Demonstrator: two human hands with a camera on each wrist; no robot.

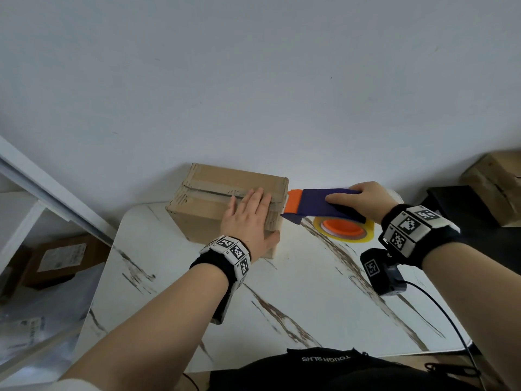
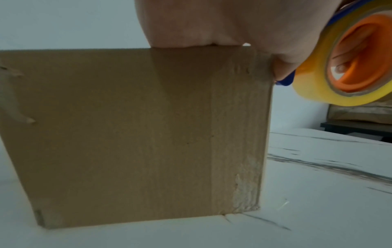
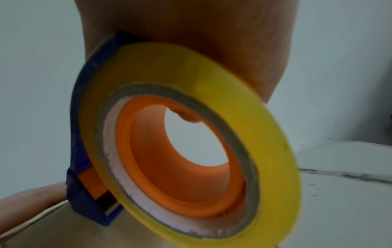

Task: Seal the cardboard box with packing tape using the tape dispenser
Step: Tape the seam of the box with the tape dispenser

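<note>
My left hand [image 1: 248, 221] lies flat on the box [image 1: 214, 204], my right hand [image 1: 363, 200] grips the dispenser [image 1: 321, 206] at its right edge; a skewed pull could wrinkle the tape [image 1: 344, 230].

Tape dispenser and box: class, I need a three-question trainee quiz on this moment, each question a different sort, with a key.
1. True or false: the left hand lies flat on top of the cardboard box.
2. Multiple choice: the right hand grips the tape dispenser with its orange front end at the box's A) left edge, B) right edge, C) underside.
3. Fill in: the tape roll on the dispenser is yellow and its hub is ____.

Key: 1 true; 2 B; 3 orange.
</note>
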